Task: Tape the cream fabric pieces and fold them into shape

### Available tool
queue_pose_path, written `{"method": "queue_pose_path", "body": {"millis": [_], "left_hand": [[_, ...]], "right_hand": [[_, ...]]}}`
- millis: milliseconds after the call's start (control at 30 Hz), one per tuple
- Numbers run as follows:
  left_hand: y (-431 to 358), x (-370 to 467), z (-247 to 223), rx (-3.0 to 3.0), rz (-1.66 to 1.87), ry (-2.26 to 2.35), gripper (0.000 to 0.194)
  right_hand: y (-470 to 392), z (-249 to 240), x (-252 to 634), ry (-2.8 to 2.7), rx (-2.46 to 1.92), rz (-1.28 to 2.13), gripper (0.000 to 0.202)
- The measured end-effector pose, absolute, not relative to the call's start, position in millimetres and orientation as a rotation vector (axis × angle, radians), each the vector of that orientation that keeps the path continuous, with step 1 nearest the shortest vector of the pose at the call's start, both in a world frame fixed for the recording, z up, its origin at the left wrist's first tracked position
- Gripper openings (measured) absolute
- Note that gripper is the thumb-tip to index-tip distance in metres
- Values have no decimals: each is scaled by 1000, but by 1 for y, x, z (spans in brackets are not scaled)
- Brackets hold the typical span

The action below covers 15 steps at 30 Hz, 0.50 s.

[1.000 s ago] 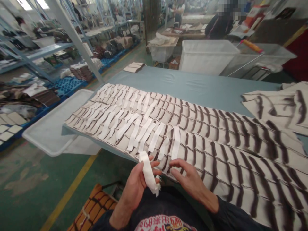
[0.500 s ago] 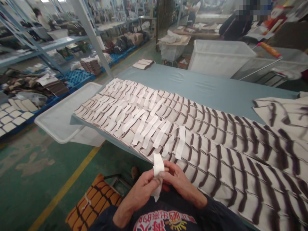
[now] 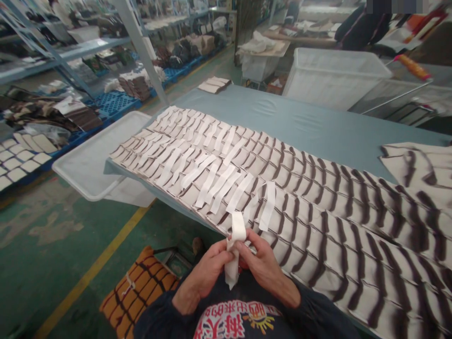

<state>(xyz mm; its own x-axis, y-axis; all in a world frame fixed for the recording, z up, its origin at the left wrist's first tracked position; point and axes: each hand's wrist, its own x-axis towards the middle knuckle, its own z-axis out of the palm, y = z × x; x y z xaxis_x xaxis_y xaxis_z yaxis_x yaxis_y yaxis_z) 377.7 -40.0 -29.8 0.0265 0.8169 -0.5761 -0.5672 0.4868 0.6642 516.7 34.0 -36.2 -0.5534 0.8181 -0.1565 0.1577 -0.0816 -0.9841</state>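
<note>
A white strip (image 3: 238,226) is pinched between both my hands at the table's near edge, its upper part looped over and its tail hanging down. My left hand (image 3: 212,263) closes on it from the left, thumb and fingers pressed together. From the right my right hand (image 3: 263,261) grips it, fingers curled behind. Just beyond, rows of overlapping cream pieces with dark brown edges (image 3: 318,235) cover the table. Loose white strips (image 3: 269,206) lie across the left and middle of these rows.
The blue-covered table (image 3: 282,110) runs from left to right. A white bin (image 3: 88,160) stands at its left end, another bin (image 3: 335,77) behind it. An orange checked cushion (image 3: 139,292) is at lower left. Shelves and a person's dark sleeve (image 3: 363,26) are farther back.
Both hands have shifted slightly up and right in view with the strip, and more of its tail now shows below them. The camera view has moved a little.
</note>
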Motion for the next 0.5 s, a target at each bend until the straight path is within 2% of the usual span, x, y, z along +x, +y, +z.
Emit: {"method": "queue_pose_path", "body": {"millis": [267,500], "left_hand": [[-35,381,-21,343,1103,1140,43],[-29,381,-21,346,1197,1143,55]], "right_hand": [[32,-52,518,-1448,-1201,1700,36],[36,-57,517,-1482,-1103,1751,39]]}}
